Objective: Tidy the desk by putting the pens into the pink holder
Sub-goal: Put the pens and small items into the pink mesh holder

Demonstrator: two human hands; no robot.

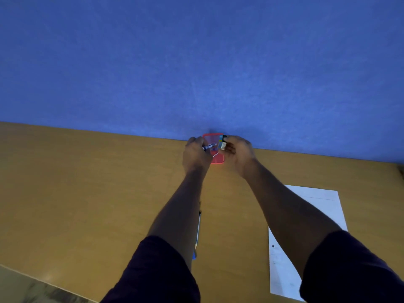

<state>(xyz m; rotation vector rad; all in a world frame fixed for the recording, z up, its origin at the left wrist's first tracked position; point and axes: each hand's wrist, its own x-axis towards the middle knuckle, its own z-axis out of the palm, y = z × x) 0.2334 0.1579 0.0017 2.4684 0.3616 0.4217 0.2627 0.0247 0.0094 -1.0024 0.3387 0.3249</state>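
Left hand [195, 154] is closed around a pen [209, 146], which lies nearly level over the mouth of the pink holder [216, 158] at the far edge of the desk [87, 182], against the blue wall; right hand [237, 153] pinches a small multicoloured block [222, 142] just beside the holder's right rim. Judgement: the pen is light, stiff and smooth, so best gripped mid-barrel and tipped upright before release. Holder's contents cannot be made out; another pen [198, 228] lies on the desk, partly hidden by the left forearm, near a sheet of paper [323, 206].
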